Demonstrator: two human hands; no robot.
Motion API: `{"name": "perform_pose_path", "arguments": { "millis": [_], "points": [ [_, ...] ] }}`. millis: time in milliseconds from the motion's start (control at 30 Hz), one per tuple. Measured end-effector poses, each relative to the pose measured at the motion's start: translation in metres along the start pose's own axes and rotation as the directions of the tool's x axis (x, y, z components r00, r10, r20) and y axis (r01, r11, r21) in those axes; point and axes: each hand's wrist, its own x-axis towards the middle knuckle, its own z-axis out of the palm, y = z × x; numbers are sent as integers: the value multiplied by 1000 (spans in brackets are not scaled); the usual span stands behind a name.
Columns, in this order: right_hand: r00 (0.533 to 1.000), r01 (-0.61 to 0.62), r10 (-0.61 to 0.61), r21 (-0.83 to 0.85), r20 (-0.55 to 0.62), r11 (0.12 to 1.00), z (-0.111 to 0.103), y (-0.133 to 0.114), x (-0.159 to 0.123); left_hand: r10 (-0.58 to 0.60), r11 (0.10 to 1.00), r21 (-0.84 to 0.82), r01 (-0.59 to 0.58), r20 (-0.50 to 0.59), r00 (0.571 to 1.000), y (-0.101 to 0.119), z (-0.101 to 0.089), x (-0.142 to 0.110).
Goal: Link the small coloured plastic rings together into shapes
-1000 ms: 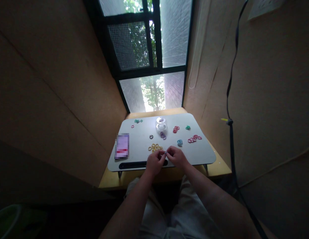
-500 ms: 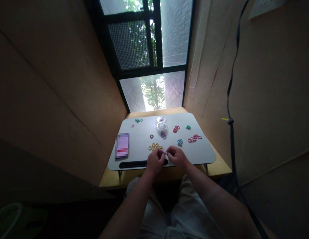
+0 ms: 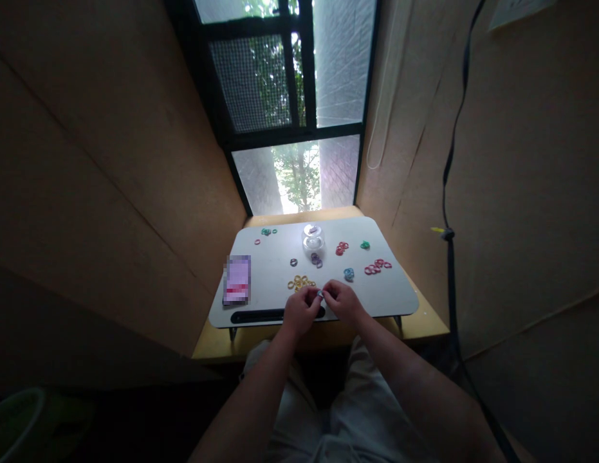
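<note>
Left hand (image 3: pixel 300 311), right hand (image 3: pixel 344 301): fingertip grips nearly closed on small pale object (image 3: pixel 320 294), above white rectangular tabletop (image 3: pixel 265 276).

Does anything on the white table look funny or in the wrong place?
One pink ring looks odd: it lies alone near the green rings, away from the pink rings at right. I see nothing spilled.

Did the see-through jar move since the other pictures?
No. The jar is on the same spot of the white table, just behind the purple rings. The whole view only shifted a tiny bit.
</note>
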Motion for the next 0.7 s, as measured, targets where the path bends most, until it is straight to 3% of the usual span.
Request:
{"name": "perform_pose_path", "arguments": {
  "millis": [367, 700],
  "points": [
    [1000, -20, 20, 12, -4, 1000, -2, -4, 0, -25, 999, -28, 26, 26, 999, -4, 2, 1],
    [999, -32, 36, 148, -29, 988, 0, 1, -1, -56, 998, -4, 56, 10, 998, -5, 3, 2]
  ]
}}
